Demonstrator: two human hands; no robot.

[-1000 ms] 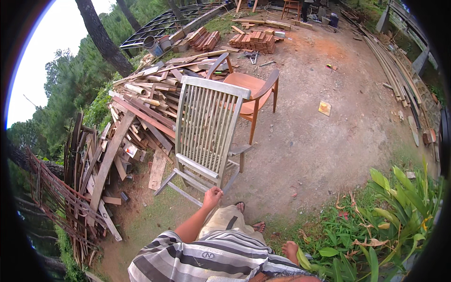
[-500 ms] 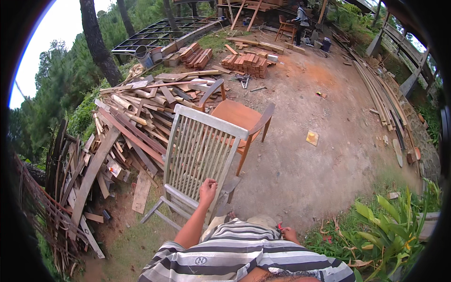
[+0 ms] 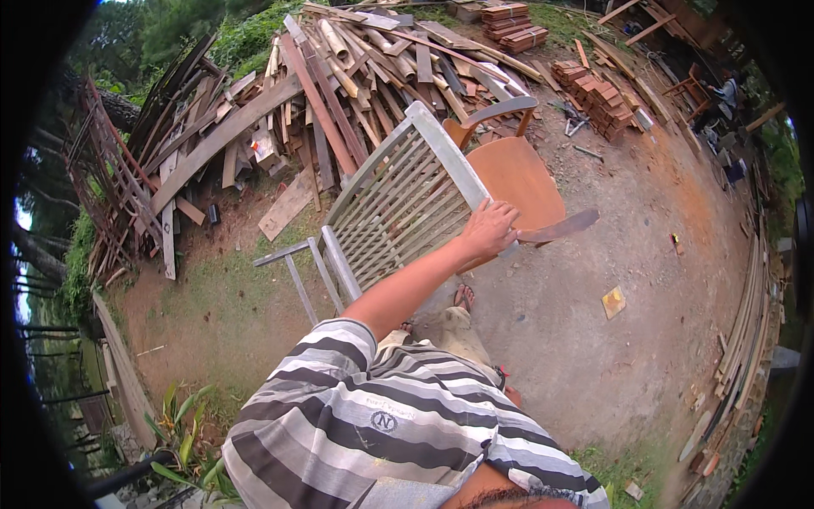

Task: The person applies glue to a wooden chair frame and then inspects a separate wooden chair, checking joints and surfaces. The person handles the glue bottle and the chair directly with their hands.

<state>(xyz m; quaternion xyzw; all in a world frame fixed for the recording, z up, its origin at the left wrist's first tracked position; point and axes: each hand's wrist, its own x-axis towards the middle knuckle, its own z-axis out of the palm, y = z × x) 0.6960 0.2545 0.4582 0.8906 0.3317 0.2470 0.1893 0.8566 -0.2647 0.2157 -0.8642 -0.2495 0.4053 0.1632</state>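
The grey slatted chair [image 3: 398, 204] is at twelve o'clock from the wearer's body, its back tilted so that its top rail [image 3: 450, 159] runs on a slant; the left hand [image 3: 492, 227] lies over the rail's nearer end, at one o'clock, fingers bent round it in what looks like a grip; the right hand [image 3: 514, 397] shows only partly, at about three o'clock beside the hip, with a small red thing [image 3: 502, 371] close by, so whether it is spread or closed cannot be told; the brown armchair [image 3: 517, 182] sits at one o'clock, just past the rail, contact between the two unclear; a pile of boards [image 3: 322, 106] lies at eleven o'clock; as a judgement, the handling seems partway along: a one-handed hold is made, release is left, and whether the slatted chair is lifted cannot be told, its feet being partly hidden.
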